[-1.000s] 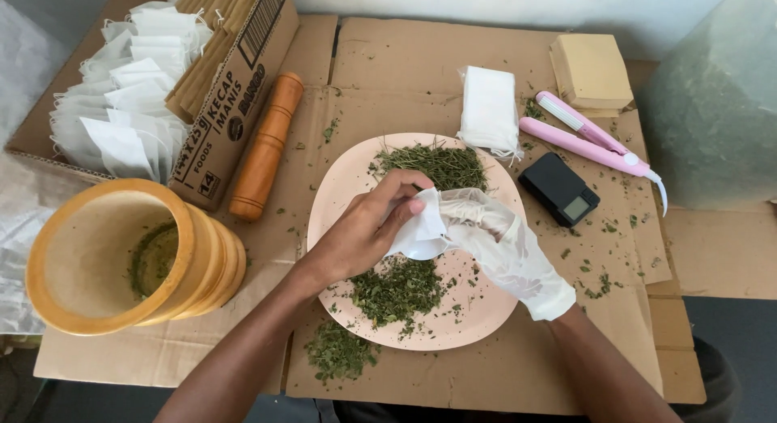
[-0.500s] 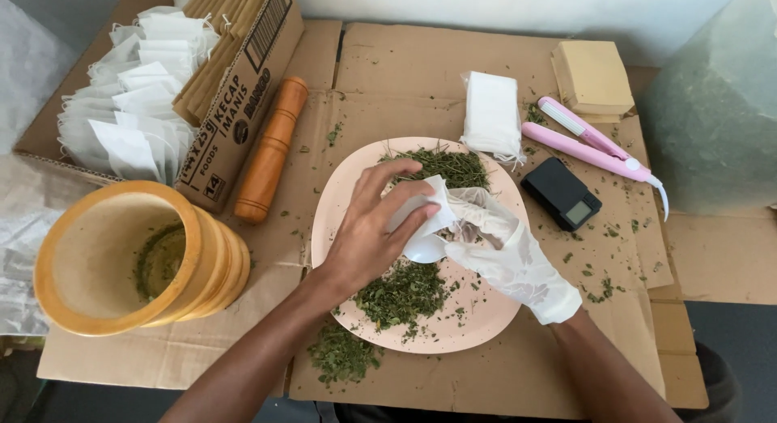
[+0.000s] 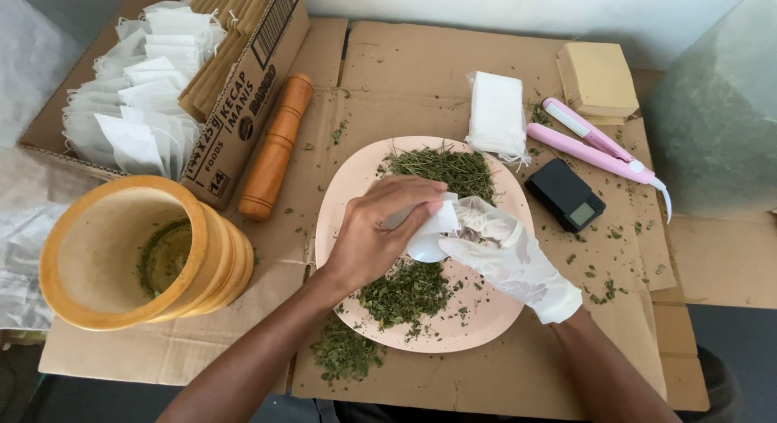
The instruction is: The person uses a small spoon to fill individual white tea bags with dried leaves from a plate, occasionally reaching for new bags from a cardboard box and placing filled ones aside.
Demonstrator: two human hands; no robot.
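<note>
Both hands have drawn lower over the pale pink plate (image 3: 494, 330). Bare left hand (image 3: 376, 237) pinches the small white filter bag (image 3: 433, 225), apparently holding it open, while the gloved right hand (image 3: 502, 257) closes around it above dried green herbs (image 3: 405, 289).

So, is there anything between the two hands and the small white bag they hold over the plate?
Nothing visible. The left hand and the gloved right hand both grip the small white bag directly, above the pink plate with its dried green herbs.
</note>
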